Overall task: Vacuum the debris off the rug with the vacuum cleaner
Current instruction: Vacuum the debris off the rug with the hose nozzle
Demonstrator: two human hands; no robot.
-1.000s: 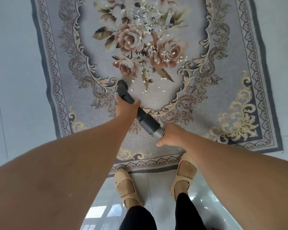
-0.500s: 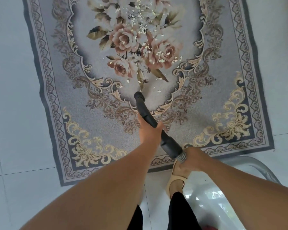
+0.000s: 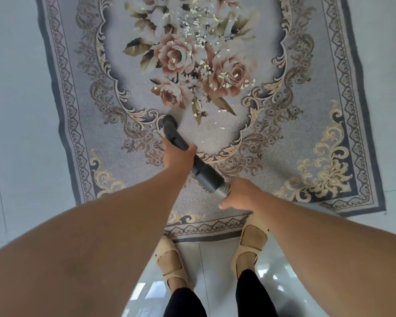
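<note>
I see the left hand (image 3: 177,157) wrapped over the front part of the black vacuum tube (image 3: 204,173), fingers curled under it out of my sight, I think to steer the nozzle mouth (image 3: 169,123), which sits low at the near edge of the rug (image 3: 329,138) centre. The debris (image 3: 201,42), pale flakes, lies mostly further on over the flower pattern, with a few just right of the mouth. The right hand (image 3: 241,194) grips the ribbed rear end, fingers closed around it, probably to carry weight and push.
</note>
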